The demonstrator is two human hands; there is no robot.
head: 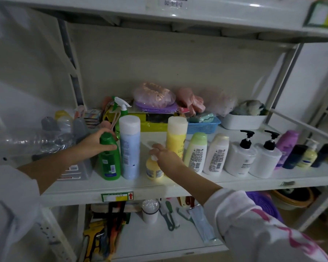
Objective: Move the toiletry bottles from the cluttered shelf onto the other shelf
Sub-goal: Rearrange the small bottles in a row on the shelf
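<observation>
Room: white wall panels behind a white metal shelving unit; dim, cool light.
Middle shelf: white board at your chest height, its front edge carrying a green-and-yellow label with a red arrow.
Top shelf: only its underside and front lip show, with a barcode sticker you cannot read clearly.
Lower shelf: white, holding a small white jar, brushes and a flat tube.
Back row, middle shelf: soft pink and purple items piled above a blue basket and a white tub.
Left end, middle shelf: crumpled clear plastic and grey-capped containers.
Bottle row: stands along the front of the middle shelf, from a green bottle at left, through a tall blue bottle, a tall yellow bottle, two barcode-labelled bottles, two white pump bottles, to purple and dark ones at right.
Left hand: your grip is wrapped around the green bottle's cap and shoulder; the bottle stands upright on the shelf.
Right hand: your fingers pinch the top of a small yellow bottle standing at the shelf front, between the blue and tall yellow bottles.
Sleeves: white, the right one with pink marks.
</observation>
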